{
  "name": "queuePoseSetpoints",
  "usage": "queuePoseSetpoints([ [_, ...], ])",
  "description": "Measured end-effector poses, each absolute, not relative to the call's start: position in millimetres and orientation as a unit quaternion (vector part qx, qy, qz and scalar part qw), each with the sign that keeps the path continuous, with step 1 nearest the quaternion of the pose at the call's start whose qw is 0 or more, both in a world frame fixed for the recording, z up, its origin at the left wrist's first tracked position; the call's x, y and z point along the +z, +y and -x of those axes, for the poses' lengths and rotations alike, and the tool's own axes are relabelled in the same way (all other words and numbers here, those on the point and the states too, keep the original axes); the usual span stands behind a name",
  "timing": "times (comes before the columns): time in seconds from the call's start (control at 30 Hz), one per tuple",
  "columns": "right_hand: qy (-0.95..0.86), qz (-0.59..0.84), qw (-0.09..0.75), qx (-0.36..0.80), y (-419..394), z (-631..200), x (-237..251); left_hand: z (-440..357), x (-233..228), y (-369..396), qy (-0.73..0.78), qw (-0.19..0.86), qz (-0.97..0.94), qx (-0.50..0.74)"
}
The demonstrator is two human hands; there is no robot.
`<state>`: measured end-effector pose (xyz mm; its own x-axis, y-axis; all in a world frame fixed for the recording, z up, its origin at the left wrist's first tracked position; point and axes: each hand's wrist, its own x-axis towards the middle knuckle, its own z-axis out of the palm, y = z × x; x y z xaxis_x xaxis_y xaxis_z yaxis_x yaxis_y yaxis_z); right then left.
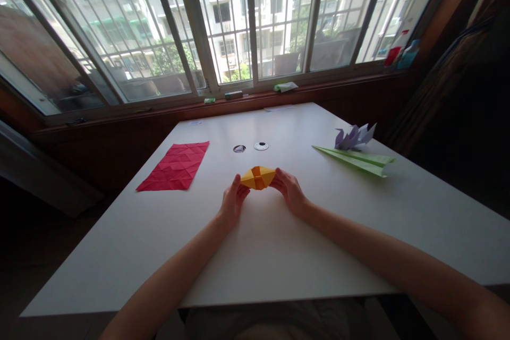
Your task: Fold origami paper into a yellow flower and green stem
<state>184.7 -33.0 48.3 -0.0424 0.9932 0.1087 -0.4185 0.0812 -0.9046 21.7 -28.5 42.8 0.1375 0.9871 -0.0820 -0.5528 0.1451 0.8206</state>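
Head view shows your left hand (233, 203) and right hand (290, 189) pinching the two pointed ends of a yellow-orange folded paper (258, 177), which sits near the middle of the white table (279, 255), a little toward the far edge. Your left fingers are closed on its left tip and your right fingers are closed on its right tip, so both hands grip the same piece while it rests low over the tabletop; whether it touches the surface you cannot tell from here. You appear to be partway through shaping a fold, with the creases meeting in a cross at the centre. The next move likely calls for even pressure from both sides, so the creases collapse together rather than skewing. A red creased sheet (175, 167) lies flat toward the left edge, well apart. Two small round objects (250, 147) sit just beyond the paper, toward the far edge. Near the right edge lie a green folded paper (356, 160) and, touching it, a purple origami piece (354, 137).
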Motion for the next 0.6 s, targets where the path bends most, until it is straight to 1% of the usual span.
queuePoseSetpoints([
  [0.6, -0.425, 0.341, 0.616, 0.569, -33.2, -184.2, 49.3, -21.1, 42.0, -28.6, 0.312, 0.681, -0.339, 0.568],
])
